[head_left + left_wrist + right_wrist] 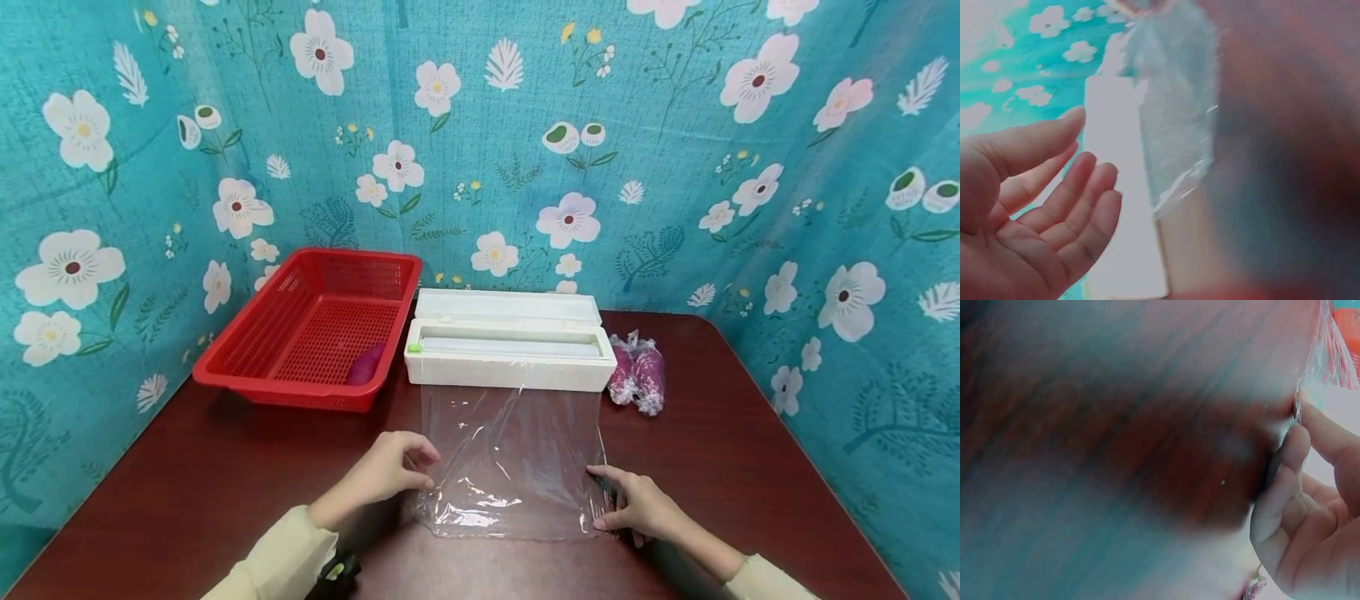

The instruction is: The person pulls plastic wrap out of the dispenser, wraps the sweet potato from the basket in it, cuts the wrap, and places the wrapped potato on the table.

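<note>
A sheet of clear plastic wrap (510, 467) stretches from a white wrap dispenser (510, 372) over the dark table toward me. The dispenser's lid is raised, and a roll (510, 347) lies inside. Beside the sheet's left edge is my left hand (386, 468), its fingers loosely bent. The left wrist view shows nothing between the left hand's (1054, 206) thumb and fingers. At the sheet's near right corner, my right hand (637, 504) pinches the film. Crumpled film shows at the right hand's (1310, 506) thumb and finger in the right wrist view.
A red plastic basket (225, 367) stands at the back left, with a purple item (366, 364) inside. Two film-wrapped purple items (636, 375) lie right of the dispenser. Flowered blue cloth (480, 167) hangs behind the table (720, 433) and along both sides.
</note>
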`<state>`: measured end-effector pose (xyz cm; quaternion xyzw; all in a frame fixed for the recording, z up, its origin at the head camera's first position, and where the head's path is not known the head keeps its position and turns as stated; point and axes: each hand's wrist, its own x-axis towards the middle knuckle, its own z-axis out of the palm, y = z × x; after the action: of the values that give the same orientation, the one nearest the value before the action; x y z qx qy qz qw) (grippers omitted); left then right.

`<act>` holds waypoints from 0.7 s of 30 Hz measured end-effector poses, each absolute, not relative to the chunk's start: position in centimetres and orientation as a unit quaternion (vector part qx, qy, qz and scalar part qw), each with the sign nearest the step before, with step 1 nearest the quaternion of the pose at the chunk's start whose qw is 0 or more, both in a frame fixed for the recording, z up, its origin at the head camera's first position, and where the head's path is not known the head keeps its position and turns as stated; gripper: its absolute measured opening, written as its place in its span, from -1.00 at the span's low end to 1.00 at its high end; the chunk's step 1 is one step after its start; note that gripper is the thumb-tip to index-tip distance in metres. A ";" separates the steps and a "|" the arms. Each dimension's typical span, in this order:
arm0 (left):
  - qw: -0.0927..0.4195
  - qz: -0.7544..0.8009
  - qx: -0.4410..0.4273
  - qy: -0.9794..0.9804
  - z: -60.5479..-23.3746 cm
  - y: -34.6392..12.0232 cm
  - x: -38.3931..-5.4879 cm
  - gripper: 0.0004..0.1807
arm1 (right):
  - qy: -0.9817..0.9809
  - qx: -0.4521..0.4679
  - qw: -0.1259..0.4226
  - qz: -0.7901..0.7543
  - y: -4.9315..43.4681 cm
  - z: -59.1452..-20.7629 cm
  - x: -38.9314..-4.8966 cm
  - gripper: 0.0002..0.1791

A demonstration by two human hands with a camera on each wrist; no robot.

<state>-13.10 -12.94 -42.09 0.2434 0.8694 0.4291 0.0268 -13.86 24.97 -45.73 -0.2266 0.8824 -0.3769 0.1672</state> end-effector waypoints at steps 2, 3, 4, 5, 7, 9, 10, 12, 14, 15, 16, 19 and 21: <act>0.019 0.447 0.238 0.862 -41.3 -13.3 -13.3 -0.74 | 0.883 -0.228 0.166 -0.376 25.0 -45.8 -13.8 -0.18; 0.015 0.456 0.236 0.858 -40.9 -13.5 -13.4 -0.74 | 0.883 -0.228 0.165 -0.375 25.0 -45.8 -13.8 -0.18; 0.012 0.465 0.234 0.854 -40.5 -13.7 -13.6 -0.75 | 0.884 -0.229 0.163 -0.374 24.9 -45.8 -13.8 -0.19; 0.007 0.473 0.233 0.849 -39.9 -13.8 -13.8 -0.75 | 0.885 -0.228 0.162 -0.373 25.0 -45.8 -13.8 -0.19; -0.005 0.483 0.228 0.846 -38.8 -14.3 -14.1 -0.75 | 0.885 -0.227 0.160 -0.374 24.9 -45.7 -13.7 -0.21; -0.019 0.486 0.218 0.846 -37.5 -14.7 -14.4 -0.76 | 0.885 -0.225 0.160 -0.374 24.8 -45.7 -13.7 -0.21; -0.028 0.486 0.213 0.847 -36.8 -15.0 -14.6 -0.76 | 0.886 -0.224 0.159 -0.374 24.8 -45.7 -13.7 -0.22; -0.045 0.478 0.202 0.854 -35.6 -15.4 -15.0 -0.76 | 0.886 -0.221 0.161 -0.375 24.8 -45.7 -13.7 -0.21; -0.052 0.470 0.184 0.862 -34.7 -16.0 -15.4 -0.75 | 0.886 -0.219 0.164 -0.374 24.9 -45.7 -13.7 -0.21; -0.052 0.465 0.174 0.866 -34.2 -16.3 -15.6 -0.75 | 0.886 -0.217 0.165 -0.375 24.9 -45.8 -13.7 -0.21; -0.050 0.460 0.165 0.871 -33.8 -16.6 -15.9 -0.73 | 0.886 -0.216 0.166 -0.376 24.9 -45.8 -13.7 -0.20; -0.033 0.453 0.143 0.880 -32.7 -17.7 -16.7 -0.69 | 0.884 -0.216 0.167 -0.378 25.0 -45.9 -13.7 -0.20; -0.026 0.451 0.137 0.882 -32.0 -18.5 -17.3 -0.65 | 0.885 -0.215 0.166 -0.379 25.0 -45.9 -13.7 -0.19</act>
<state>-17.33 -18.47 -31.96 0.1365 0.8818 0.4506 -0.0256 -13.71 25.00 -45.89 -0.2146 0.8848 -0.3788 0.1661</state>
